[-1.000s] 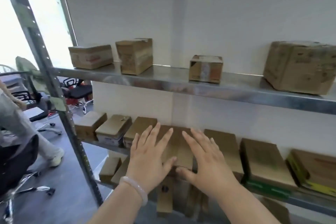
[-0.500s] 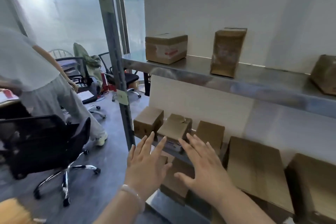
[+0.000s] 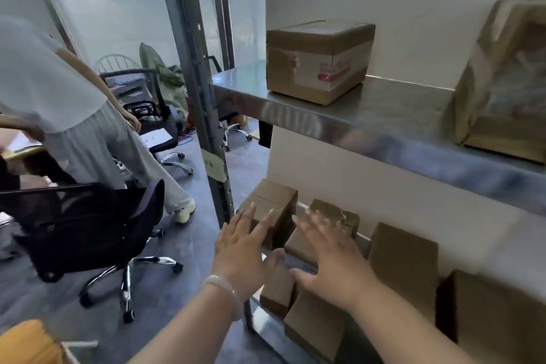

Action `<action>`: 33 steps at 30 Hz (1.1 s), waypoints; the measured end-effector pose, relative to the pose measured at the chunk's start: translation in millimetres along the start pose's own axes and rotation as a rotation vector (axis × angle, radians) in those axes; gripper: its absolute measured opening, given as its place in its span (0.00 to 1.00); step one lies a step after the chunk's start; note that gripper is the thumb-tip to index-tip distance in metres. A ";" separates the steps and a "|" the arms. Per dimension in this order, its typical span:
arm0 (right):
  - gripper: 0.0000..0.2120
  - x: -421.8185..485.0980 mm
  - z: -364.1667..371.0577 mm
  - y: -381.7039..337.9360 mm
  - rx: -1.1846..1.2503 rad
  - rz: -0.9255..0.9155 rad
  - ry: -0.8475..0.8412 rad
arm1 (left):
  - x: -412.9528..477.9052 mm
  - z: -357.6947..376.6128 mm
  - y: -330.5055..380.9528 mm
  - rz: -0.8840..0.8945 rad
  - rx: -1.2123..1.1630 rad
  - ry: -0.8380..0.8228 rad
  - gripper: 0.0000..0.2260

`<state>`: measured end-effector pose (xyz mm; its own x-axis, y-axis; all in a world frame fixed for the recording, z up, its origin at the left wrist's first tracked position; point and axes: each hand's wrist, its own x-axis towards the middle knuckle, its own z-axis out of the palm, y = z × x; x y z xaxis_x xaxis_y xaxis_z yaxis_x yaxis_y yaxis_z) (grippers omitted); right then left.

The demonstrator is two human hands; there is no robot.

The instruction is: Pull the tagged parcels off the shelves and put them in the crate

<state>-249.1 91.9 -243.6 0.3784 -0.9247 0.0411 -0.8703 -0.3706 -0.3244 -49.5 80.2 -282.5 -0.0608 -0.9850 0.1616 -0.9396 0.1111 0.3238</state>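
My left hand [image 3: 240, 248] and my right hand [image 3: 331, 257] hover with straight, spread fingers in front of the lower shelf's left end, holding nothing. Behind the left fingers stands a small brown parcel [image 3: 273, 201]. Behind the right fingers lies another small parcel [image 3: 334, 216] with a torn top. More brown parcels [image 3: 404, 257] line that shelf to the right. On the steel upper shelf [image 3: 369, 121] sits a taped parcel with red print [image 3: 319, 62] and a taller wrapped parcel [image 3: 502, 83]. No tag and no crate show.
The shelf's grey upright post [image 3: 201, 97] stands just left of my hands. A black office chair [image 3: 88, 221] sits on the floor to the left, with a person in pale clothes [image 3: 74, 115] behind it. Something yellow [image 3: 26, 343] shows at the bottom left corner.
My view has swung left along the shelves, bringing the post, chair and person into view. Both hands stayed spread and empty, now at the shelf's left end.
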 end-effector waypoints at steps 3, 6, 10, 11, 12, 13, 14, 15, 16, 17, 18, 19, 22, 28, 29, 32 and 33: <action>0.41 23.7 13.1 -1.1 0.015 0.019 -0.023 | 13.4 16.3 -11.5 -0.028 -0.044 -0.100 0.34; 0.40 36.2 30.0 -1.1 0.001 0.045 -0.041 | 37.2 27.0 -20.6 -0.020 -0.085 -0.131 0.34; 0.39 45.0 41.1 -0.6 0.033 0.172 -0.023 | 78.9 38.4 -29.0 0.016 -0.096 -0.064 0.32; 0.39 46.1 42.6 -2.5 0.055 0.207 -0.013 | 87.7 41.9 -30.8 0.019 -0.079 -0.068 0.32; 0.39 47.1 44.0 -4.9 0.072 0.236 0.001 | 96.6 45.4 -32.7 0.010 -0.061 -0.089 0.33; 0.39 48.0 45.8 -7.4 0.081 0.260 0.018 | 105.2 49.0 -34.6 -0.001 -0.042 -0.123 0.34; 0.38 48.9 47.7 -9.7 0.084 0.284 0.030 | 113.9 52.0 -36.0 -0.009 -0.018 -0.166 0.35; 0.38 49.7 49.7 -11.9 0.086 0.310 0.033 | 121.4 54.4 -37.1 -0.013 0.008 -0.211 0.37; 0.38 50.3 51.7 -13.9 0.090 0.338 0.029 | 127.6 56.3 -37.8 -0.016 0.030 -0.251 0.38; 0.38 51.2 54.4 -15.7 0.098 0.374 0.025 | 132.7 58.4 -39.0 -0.016 0.039 -0.280 0.38; 0.38 50.3 56.3 -16.5 0.110 0.401 0.023 | 134.9 58.8 -39.4 -0.028 0.036 -0.292 0.38; 0.38 49.2 58.2 -17.9 0.122 0.422 0.026 | 136.1 58.2 -40.1 -0.040 0.021 -0.305 0.38; 0.37 48.9 66.4 -25.9 0.136 0.478 0.064 | 141.7 50.9 -47.6 -0.019 -0.013 -0.358 0.38; 0.38 60.7 70.0 -41.4 0.237 0.542 0.182 | 140.0 24.7 -60.5 0.091 -0.353 -0.287 0.39; 0.38 64.4 69.1 -43.6 0.273 0.552 0.228 | 137.1 20.2 -61.2 0.131 -0.425 -0.257 0.38; 0.40 76.7 63.9 -45.7 0.383 0.679 0.394 | 133.5 4.4 -60.4 0.189 -0.644 -0.230 0.33; 0.40 81.4 61.5 -45.3 0.421 0.731 0.437 | 133.9 -1.0 -59.6 0.199 -0.709 -0.236 0.32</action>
<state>-159.5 38.7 -283.7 -0.4408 -0.8975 0.0155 -0.6277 0.2959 -0.7200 -1.4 -58.2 -279.3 -0.3510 -0.9308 0.1022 -0.4679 0.2689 0.8419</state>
